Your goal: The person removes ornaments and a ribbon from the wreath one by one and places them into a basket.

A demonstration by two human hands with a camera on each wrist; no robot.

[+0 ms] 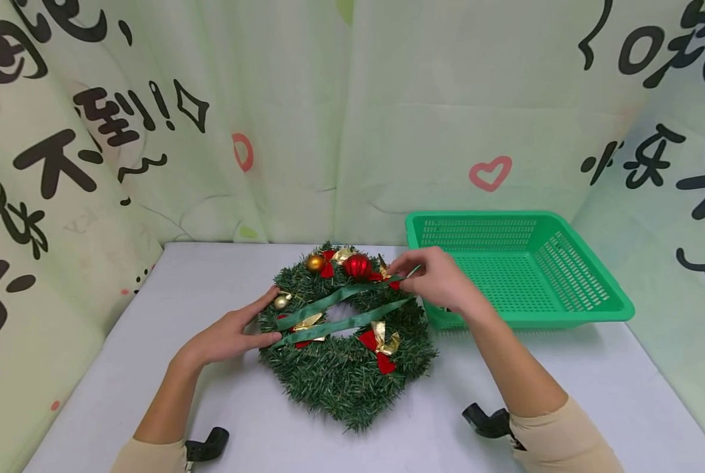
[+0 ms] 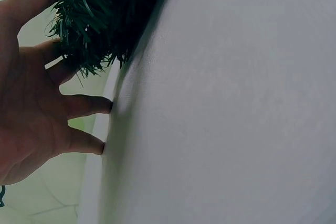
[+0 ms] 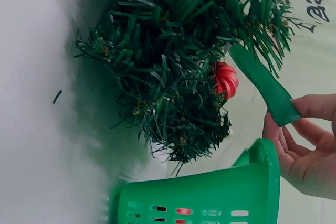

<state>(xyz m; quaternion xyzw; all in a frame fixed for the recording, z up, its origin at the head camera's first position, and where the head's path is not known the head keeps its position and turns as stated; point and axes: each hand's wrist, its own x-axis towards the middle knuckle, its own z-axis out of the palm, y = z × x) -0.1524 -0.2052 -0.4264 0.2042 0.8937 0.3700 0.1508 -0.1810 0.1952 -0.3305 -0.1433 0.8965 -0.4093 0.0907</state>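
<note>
A green Christmas wreath (image 1: 352, 374) with red and gold bows and baubles lies on the white table. Across it run two strands of green ribbon (image 1: 352, 322). My right hand (image 1: 437, 279) pinches a ribbon end at the wreath's upper right; the right wrist view shows the ribbon (image 3: 265, 85) between thumb and fingers. At the wreath's left edge my left hand (image 1: 228, 335) rests with fingers spread, thumb by the lower strand. In the left wrist view, two fingertips of the left hand (image 2: 37, 98) reach down to the tabletop beside the wreath (image 2: 105, 19).
A green plastic basket (image 1: 594, 289) stands at the right, close beside the wreath, under my right forearm. Light curtains (image 1: 352, 131) with dark lettering and hearts hang behind and at both sides. A small dark scrap (image 3: 58, 96) lies on the table.
</note>
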